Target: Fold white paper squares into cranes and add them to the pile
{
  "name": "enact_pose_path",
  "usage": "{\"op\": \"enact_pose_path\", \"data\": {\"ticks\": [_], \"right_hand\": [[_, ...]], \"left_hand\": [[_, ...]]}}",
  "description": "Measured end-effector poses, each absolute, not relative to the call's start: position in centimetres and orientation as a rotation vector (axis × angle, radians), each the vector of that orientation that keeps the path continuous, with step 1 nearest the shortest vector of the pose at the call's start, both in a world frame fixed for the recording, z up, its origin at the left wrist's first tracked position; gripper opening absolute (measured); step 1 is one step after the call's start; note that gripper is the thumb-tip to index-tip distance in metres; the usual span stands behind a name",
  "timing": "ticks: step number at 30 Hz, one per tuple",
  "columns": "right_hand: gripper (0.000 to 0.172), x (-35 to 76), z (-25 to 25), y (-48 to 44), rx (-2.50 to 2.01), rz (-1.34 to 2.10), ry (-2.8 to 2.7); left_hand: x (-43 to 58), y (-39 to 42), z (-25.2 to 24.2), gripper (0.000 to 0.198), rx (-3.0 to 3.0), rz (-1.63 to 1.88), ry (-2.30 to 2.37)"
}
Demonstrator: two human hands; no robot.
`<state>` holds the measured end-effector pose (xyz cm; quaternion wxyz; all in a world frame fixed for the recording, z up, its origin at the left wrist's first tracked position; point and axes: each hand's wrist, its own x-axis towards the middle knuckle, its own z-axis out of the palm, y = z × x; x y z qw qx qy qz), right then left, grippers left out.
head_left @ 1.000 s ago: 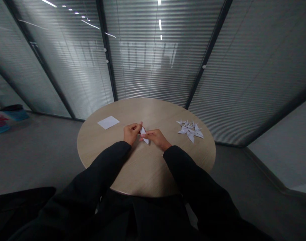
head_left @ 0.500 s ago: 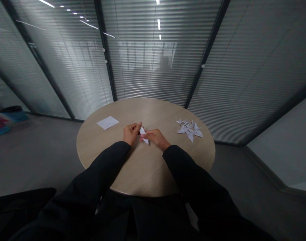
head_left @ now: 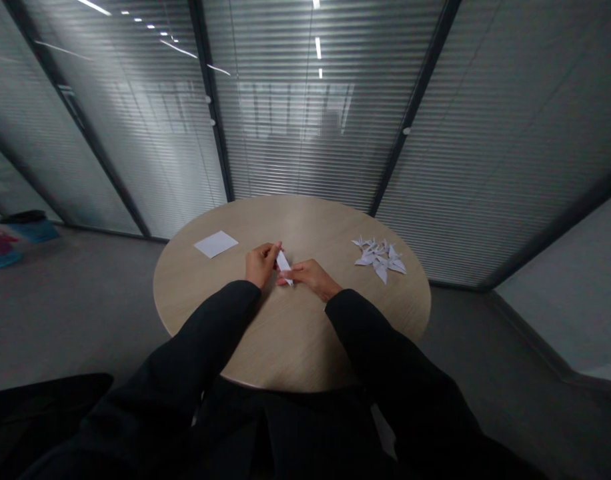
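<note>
Between my two hands, above the middle of the table, is a narrow folded piece of white paper (head_left: 284, 263). My left hand (head_left: 260, 264) pinches its upper end between thumb and fingers. Lower down, the fingers of my right hand (head_left: 310, 275) close on the paper near its pointed bottom end. Part of the paper is hidden by the fingers. Several folded white paper cranes (head_left: 380, 259) lie in a cluster to the right of my right hand. A flat white sheet of paper (head_left: 216, 244) rests beyond my left hand, to the left.
The round wooden table (head_left: 295, 347) stands before me, close to a glass partition with blinds (head_left: 305, 160). On the floor at far left are a blue bin (head_left: 38, 229) and a red and blue object (head_left: 0, 250). A dark chair-like shape (head_left: 45, 413) shows at lower left.
The folded paper has turned slightly, showing more of its flat face. My right fingers have slid a little lower on it. The cranes and the flat sheet stay put.
</note>
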<state>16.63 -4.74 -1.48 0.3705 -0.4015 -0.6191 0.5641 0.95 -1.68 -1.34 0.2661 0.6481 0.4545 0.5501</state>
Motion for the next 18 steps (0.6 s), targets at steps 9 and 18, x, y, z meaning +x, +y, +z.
{"op": "enact_pose_path", "data": {"ticks": [9, 18], "right_hand": [[0.035, 16.25, -1.28, -4.94, -1.037, 1.54, -1.46], [0.036, 16.26, -1.48, -4.8, -1.001, 1.308, -1.572]], "left_hand": [[0.89, -1.96, -1.1, 0.04, 1.745, 1.512, 1.249], [1.03, -1.29, -0.98, 0.043, 1.442, 1.432, 1.065]]}}
